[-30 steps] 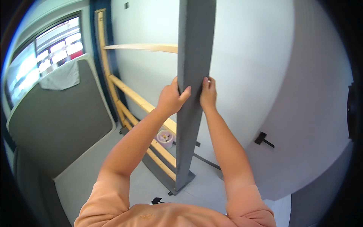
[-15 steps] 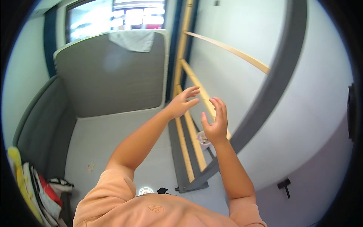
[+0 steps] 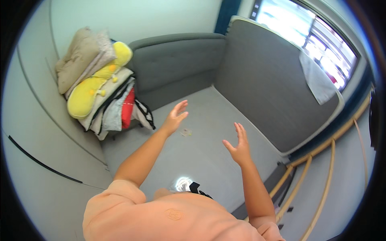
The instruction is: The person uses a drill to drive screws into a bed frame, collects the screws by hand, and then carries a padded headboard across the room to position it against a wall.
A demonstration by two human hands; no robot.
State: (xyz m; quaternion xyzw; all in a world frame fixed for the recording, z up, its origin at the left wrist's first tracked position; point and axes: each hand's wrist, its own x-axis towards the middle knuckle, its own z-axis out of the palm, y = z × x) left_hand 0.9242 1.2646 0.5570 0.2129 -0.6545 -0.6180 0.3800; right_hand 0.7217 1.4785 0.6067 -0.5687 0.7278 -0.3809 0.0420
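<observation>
My left hand [image 3: 175, 117] is raised in mid-air with its fingers stretched out and nothing in it. Across a gap from it, my right hand [image 3: 239, 145] is also held up, empty, thumb apart from the fingers. Below both lies the grey floor [image 3: 217, 160], which neither hand touches. Small scraps [image 3: 185, 131] lie on it between the hands in the picture. Beyond them, a large grey mattress [image 3: 273, 84] stands on edge, with a pale cloth [image 3: 315, 78] draped over its top. A grey padded headboard [image 3: 177, 68] runs along the far wall.
Piled at left are folded bedding [image 3: 78, 58], a yellow cushion [image 3: 82, 100] and clothes [image 3: 116, 114]. Light wooden slats [image 3: 325, 184] stand at right. Behind the mattress is a bright window [image 3: 281, 20]; pale cabinet doors [image 3: 40, 132] line the left.
My view has swung to the left, bringing the bedding pile and cabinet doors in and shifting the slats to the right edge. My hands have moved farther apart, both still empty.
</observation>
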